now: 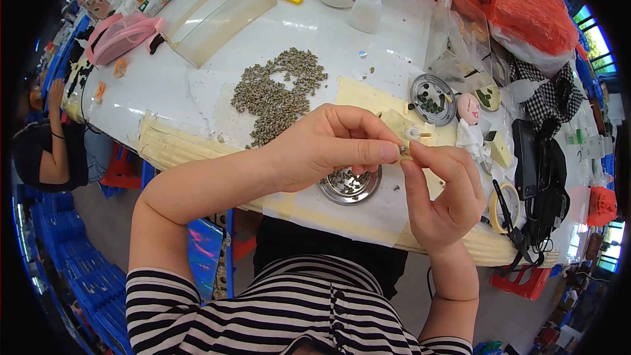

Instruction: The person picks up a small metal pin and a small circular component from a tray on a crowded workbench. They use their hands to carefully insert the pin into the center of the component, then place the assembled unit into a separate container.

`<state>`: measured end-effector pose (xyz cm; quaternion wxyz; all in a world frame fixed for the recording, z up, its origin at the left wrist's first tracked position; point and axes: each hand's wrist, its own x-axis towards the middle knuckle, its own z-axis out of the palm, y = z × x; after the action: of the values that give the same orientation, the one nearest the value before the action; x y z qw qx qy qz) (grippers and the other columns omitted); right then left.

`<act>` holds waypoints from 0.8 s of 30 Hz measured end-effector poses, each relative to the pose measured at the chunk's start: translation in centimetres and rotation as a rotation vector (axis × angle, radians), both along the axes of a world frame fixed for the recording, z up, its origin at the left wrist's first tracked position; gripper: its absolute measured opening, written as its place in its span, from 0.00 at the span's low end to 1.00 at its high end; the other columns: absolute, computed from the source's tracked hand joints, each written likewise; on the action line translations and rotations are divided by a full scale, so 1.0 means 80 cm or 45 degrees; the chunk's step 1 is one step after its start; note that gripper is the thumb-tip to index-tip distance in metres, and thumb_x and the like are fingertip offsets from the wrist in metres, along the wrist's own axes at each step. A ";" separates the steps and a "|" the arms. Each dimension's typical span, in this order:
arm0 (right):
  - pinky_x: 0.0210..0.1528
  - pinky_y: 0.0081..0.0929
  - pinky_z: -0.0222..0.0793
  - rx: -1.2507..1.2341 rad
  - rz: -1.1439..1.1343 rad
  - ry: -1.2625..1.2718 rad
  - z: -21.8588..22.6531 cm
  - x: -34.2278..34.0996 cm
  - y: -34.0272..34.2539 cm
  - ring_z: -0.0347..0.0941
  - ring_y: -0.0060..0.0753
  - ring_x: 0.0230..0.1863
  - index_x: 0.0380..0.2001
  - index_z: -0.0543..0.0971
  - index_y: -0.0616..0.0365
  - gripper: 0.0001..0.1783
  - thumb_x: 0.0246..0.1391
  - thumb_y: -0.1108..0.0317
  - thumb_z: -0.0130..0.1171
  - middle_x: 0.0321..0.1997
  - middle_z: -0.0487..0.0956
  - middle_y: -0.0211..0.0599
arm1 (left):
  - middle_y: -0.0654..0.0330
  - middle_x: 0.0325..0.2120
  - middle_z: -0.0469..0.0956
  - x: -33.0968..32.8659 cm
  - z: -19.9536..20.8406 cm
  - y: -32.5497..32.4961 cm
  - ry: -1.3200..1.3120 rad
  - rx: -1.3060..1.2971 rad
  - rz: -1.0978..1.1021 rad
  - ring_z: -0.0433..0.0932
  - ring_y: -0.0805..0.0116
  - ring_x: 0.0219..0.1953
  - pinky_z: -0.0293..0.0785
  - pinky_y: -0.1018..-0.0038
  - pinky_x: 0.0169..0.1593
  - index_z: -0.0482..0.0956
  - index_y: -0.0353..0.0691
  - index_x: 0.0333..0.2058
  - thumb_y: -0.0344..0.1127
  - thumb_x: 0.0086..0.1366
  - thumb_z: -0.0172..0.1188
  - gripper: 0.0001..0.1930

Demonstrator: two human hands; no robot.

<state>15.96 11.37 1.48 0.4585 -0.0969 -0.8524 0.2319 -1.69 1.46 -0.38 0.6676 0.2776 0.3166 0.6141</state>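
Note:
My left hand and my right hand meet above the table's near edge, fingertips pinched together on a tiny greyish part. Just beyond the fingertips stands a small white peg on a yellowish block. Under my left hand sits a round metal dish with several small parts in it. A large heap of small grey-green parts lies spread on the white table to the left.
A second metal dish stands at the right, near a small doll figure, a tape roll and black cables. At the back stand a clear plastic tray, a white bottle, a pink basket and orange bags. Another person sits far left.

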 end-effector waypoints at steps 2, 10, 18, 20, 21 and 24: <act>0.29 0.22 0.71 -0.004 0.003 0.002 0.001 0.000 0.000 0.76 0.31 0.28 0.37 0.84 0.63 0.16 0.40 0.82 0.71 0.30 0.81 0.37 | 0.61 0.32 0.80 0.001 0.000 -0.001 0.019 -0.013 -0.009 0.73 0.77 0.31 0.70 0.80 0.35 0.81 0.36 0.41 0.28 0.65 0.63 0.07; 0.29 0.22 0.70 -0.014 0.000 0.013 0.002 0.000 0.000 0.75 0.31 0.27 0.34 0.83 0.64 0.14 0.40 0.83 0.71 0.29 0.80 0.37 | 0.62 0.32 0.80 0.001 0.001 0.000 0.025 -0.012 0.015 0.73 0.78 0.31 0.70 0.80 0.35 0.82 0.36 0.41 0.28 0.65 0.63 0.07; 0.29 0.22 0.70 -0.019 0.002 0.014 0.000 -0.001 0.000 0.76 0.31 0.27 0.34 0.83 0.64 0.13 0.41 0.83 0.71 0.29 0.81 0.38 | 0.62 0.32 0.81 0.002 0.001 0.000 0.073 -0.023 -0.001 0.73 0.78 0.31 0.70 0.80 0.35 0.82 0.36 0.41 0.28 0.65 0.63 0.06; 0.29 0.22 0.70 -0.019 0.000 0.018 0.001 -0.002 0.000 0.75 0.31 0.27 0.34 0.83 0.64 0.13 0.41 0.83 0.71 0.29 0.81 0.38 | 0.62 0.32 0.81 0.001 0.002 0.000 0.073 -0.028 -0.003 0.73 0.78 0.31 0.70 0.80 0.35 0.82 0.36 0.41 0.28 0.65 0.63 0.06; 0.29 0.22 0.70 -0.019 -0.001 0.020 0.001 -0.002 -0.001 0.75 0.31 0.27 0.34 0.83 0.63 0.13 0.41 0.83 0.71 0.29 0.81 0.37 | 0.61 0.32 0.81 0.001 0.002 0.000 0.053 -0.023 0.007 0.73 0.78 0.31 0.70 0.80 0.35 0.82 0.36 0.41 0.28 0.65 0.63 0.06; 0.29 0.22 0.70 -0.003 -0.004 0.005 0.001 -0.001 0.000 0.75 0.30 0.27 0.36 0.84 0.63 0.15 0.41 0.83 0.70 0.29 0.81 0.37 | 0.61 0.32 0.81 0.001 0.001 0.000 -0.003 -0.017 0.038 0.73 0.77 0.31 0.70 0.80 0.35 0.81 0.37 0.41 0.28 0.65 0.63 0.06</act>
<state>15.92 11.37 1.54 0.4604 -0.0982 -0.8511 0.2323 -1.59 1.44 -0.29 0.6606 0.2677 0.3239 0.6221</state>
